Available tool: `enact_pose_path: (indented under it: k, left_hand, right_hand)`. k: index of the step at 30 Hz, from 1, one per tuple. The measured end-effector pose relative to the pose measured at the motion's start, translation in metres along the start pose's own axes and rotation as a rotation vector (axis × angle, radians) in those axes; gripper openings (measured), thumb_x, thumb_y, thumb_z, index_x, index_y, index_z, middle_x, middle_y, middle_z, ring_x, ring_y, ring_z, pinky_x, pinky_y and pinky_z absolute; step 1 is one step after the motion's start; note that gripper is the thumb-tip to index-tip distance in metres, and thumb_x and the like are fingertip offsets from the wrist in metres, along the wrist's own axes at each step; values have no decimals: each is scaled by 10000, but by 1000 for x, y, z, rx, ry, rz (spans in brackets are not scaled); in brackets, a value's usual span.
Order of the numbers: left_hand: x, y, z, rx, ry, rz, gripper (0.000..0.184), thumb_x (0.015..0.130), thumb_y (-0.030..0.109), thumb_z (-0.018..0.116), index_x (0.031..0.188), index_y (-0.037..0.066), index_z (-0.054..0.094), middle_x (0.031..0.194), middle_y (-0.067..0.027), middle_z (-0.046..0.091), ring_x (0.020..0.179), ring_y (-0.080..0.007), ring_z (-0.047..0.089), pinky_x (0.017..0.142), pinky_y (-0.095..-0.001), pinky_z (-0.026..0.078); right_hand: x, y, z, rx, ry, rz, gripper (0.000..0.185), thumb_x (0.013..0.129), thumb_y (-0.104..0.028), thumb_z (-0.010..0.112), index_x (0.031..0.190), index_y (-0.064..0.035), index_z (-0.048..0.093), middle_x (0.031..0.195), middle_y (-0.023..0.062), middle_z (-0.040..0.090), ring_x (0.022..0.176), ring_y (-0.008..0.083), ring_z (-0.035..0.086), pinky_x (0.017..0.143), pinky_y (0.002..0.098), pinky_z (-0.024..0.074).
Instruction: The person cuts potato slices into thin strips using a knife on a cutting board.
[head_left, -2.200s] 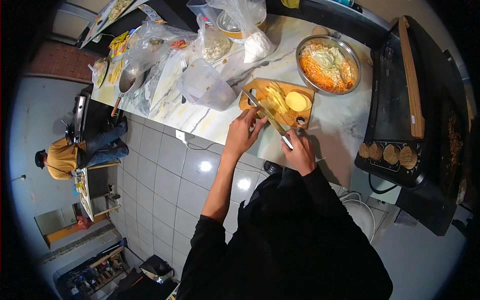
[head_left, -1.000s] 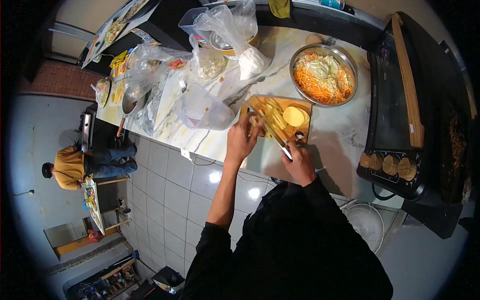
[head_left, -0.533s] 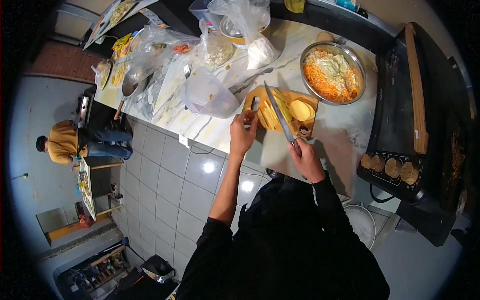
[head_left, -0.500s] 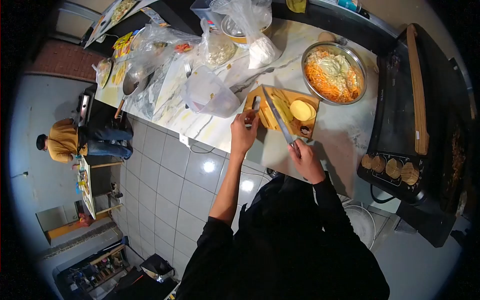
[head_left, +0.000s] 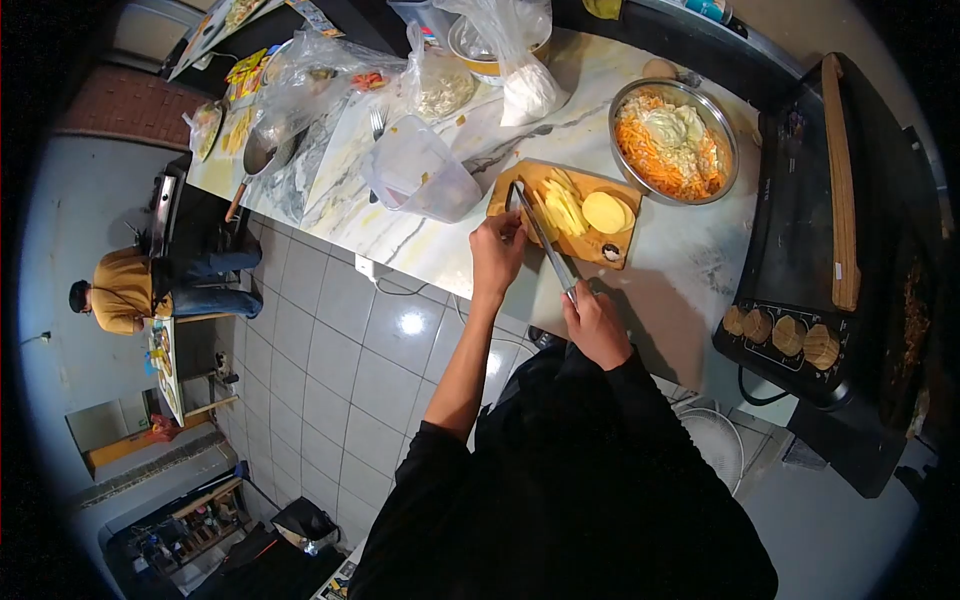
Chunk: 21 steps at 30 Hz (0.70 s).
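Note:
My right hand [head_left: 598, 327] is wrapped round the handle of a knife [head_left: 546, 243], whose blade points up and left across the left part of a wooden cutting board [head_left: 622, 250]. My left hand [head_left: 498, 248] is at the board's left edge beside the blade, fingers bent together; what they hold, if anything, is hidden. Pale yellow strips [head_left: 561, 205] lie in a pile right of the blade. Round yellow slices [head_left: 604, 212] overlap at the board's right side.
A steel bowl [head_left: 674, 140] of shredded orange and pale food stands behind the board. Left are a clear plastic container [head_left: 421, 170], a fork [head_left: 378, 124] and plastic bags [head_left: 440, 85]. A black griddle [head_left: 800, 220] stands right. Another person [head_left: 122, 290] is far left.
The knife has moved left from over the strips to beside my left hand. My right hand has shifted left and slightly down. The pile of strips is now uncovered.

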<state>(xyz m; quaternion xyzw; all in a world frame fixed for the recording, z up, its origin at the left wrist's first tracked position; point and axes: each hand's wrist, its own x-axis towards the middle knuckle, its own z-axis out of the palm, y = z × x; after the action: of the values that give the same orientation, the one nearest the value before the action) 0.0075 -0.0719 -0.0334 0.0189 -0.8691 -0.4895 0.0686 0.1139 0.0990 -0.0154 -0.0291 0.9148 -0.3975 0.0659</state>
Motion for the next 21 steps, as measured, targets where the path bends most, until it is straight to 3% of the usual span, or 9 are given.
enact_pose_path:
  k: [16,21]
  left_hand:
    - [-4,8,-2,21,8,15,224,819,13,717,1032,-56,719,886,-213,725,755,-255,732,692,-330,560]
    - [-2,6,-2,51,-14,24,211,818,-3,712,1025,-39,727,918,-210,720,778,-264,731,694,-335,563]
  right_hand:
    - [5,-10,3,-102,48,-53,250,977,-240,531,942,6,509,645,260,615,644,448,640,561,528,497]
    - [5,-22,-6,-142,-62,18,248,980,-226,521,971,21,497,649,231,628,641,441,637,585,527,505]
